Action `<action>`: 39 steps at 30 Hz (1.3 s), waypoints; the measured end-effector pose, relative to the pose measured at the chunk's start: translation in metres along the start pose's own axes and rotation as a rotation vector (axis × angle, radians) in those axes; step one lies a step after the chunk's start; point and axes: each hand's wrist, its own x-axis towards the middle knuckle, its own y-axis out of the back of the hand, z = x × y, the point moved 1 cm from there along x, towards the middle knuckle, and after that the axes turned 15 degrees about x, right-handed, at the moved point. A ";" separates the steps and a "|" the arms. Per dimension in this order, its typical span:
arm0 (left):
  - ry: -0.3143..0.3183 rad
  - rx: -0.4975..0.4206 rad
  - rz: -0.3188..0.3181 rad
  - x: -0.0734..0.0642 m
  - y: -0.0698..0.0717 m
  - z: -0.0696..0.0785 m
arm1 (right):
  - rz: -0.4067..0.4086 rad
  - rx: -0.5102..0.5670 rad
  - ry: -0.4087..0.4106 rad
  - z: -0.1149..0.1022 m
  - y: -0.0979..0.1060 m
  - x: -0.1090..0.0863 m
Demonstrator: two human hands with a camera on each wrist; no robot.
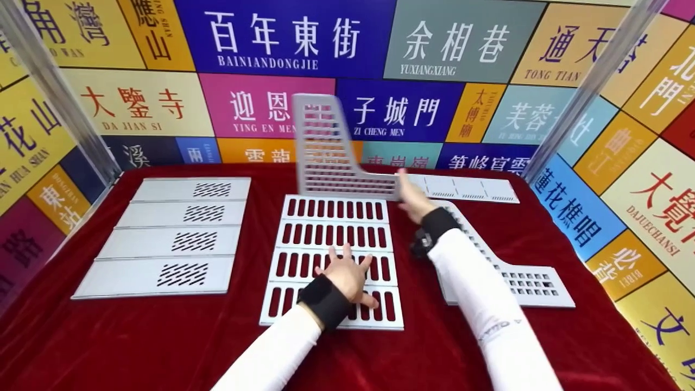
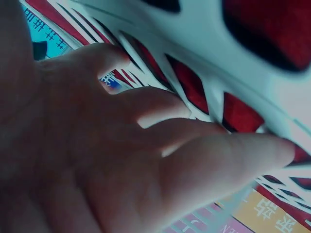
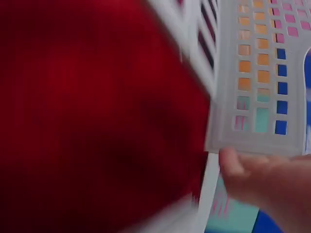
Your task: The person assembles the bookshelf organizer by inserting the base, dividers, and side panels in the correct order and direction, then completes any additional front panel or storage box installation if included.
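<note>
My right hand [image 1: 415, 200] pinches the lower right corner of a pale L-shaped perforated panel [image 1: 343, 176], holding it upright at the far side of the table. In the right wrist view the thumb of this hand [image 3: 260, 174] lies at the bottom edge of the panel [image 3: 218, 133], whose square holes let the coloured wall show through. My left hand [image 1: 347, 277], fingers spread, rests on a white slotted panel [image 1: 304, 221] in the middle. The left wrist view shows that hand [image 2: 97, 126] with fingertips against the slotted panel's bars [image 2: 209, 92].
Left lies a white panel [image 1: 136, 239] with patches of diagonal slots. At the right is another L-shaped perforated panel [image 1: 535, 298], partly behind the right sleeve. A narrow white panel [image 1: 469, 187] lies at the back right. Red cloth [image 1: 163, 342] covers the table; clear posts [image 1: 592, 70] stand behind.
</note>
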 end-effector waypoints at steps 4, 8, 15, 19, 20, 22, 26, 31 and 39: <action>0.005 -0.006 -0.016 0.000 0.002 0.002 | -0.085 0.089 -0.029 0.007 -0.024 0.005; 0.018 -0.013 -0.007 -0.001 0.003 0.002 | -0.145 0.117 -0.047 0.010 -0.027 0.008; 0.040 -0.048 -0.012 -0.002 0.003 0.001 | -0.081 -0.258 0.126 0.013 -0.009 -0.001; 0.037 -0.052 -0.014 -0.001 0.004 0.001 | 0.212 -0.790 0.400 0.011 0.015 -0.018; 0.034 -0.046 -0.012 -0.001 0.004 0.001 | 0.257 -0.881 0.422 0.008 0.024 -0.024; 0.032 -0.034 -0.011 -0.001 0.004 0.001 | 0.250 -0.958 0.392 0.003 0.043 -0.041; 0.039 -0.024 -0.018 -0.001 0.005 0.001 | 0.036 -1.032 0.189 -0.001 0.080 -0.077; 0.031 -0.043 -0.046 -0.001 0.004 0.000 | -0.090 -1.101 -0.014 0.008 0.114 -0.108; 0.029 -0.019 -0.027 -0.002 0.005 0.000 | -0.075 -1.123 -0.093 0.016 0.127 -0.113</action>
